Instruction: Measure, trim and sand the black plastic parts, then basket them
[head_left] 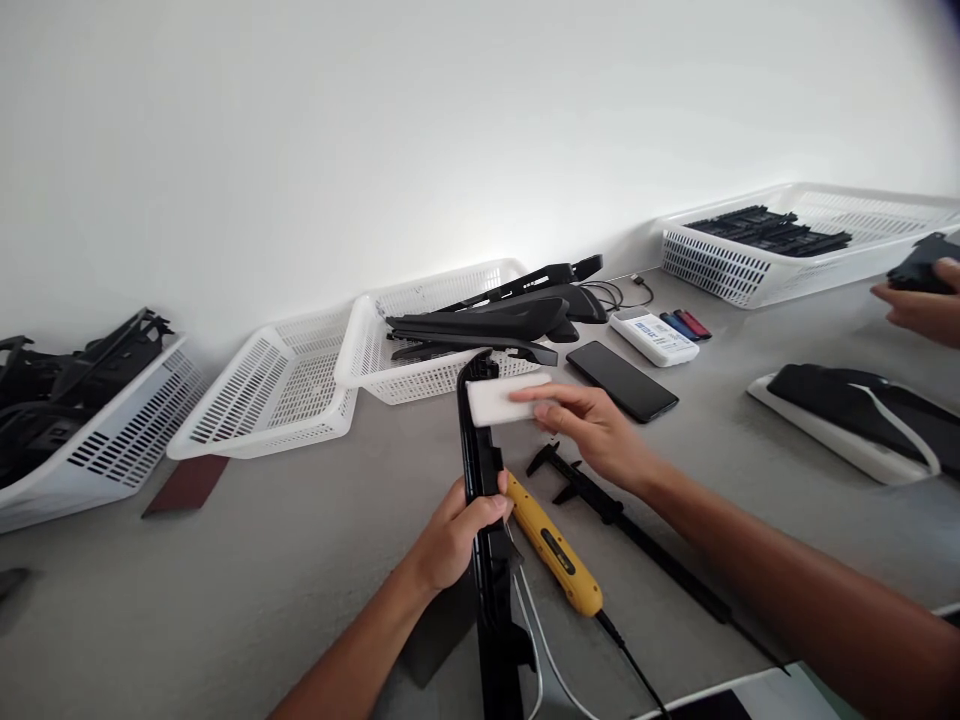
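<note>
My left hand (459, 530) is wrapped round a long black plastic part (480, 450), which stands roughly upright at the middle of the view. Between the thumb and fingers of my right hand (589, 425) is a white rectangular block (499, 399), lying against the part's upper end. Just right of my left hand a yellow corded tool (555, 550) rests on the table. Beside it lies a black caliper (615, 515), below my right forearm.
White baskets (262, 440) line the wall, several holding black parts (480, 322). A phone (622, 380), a white box (655, 337) and a dark red sheet (185, 485) lie on the grey table (300, 570). Another person's hand (926, 305) holds a black part at right.
</note>
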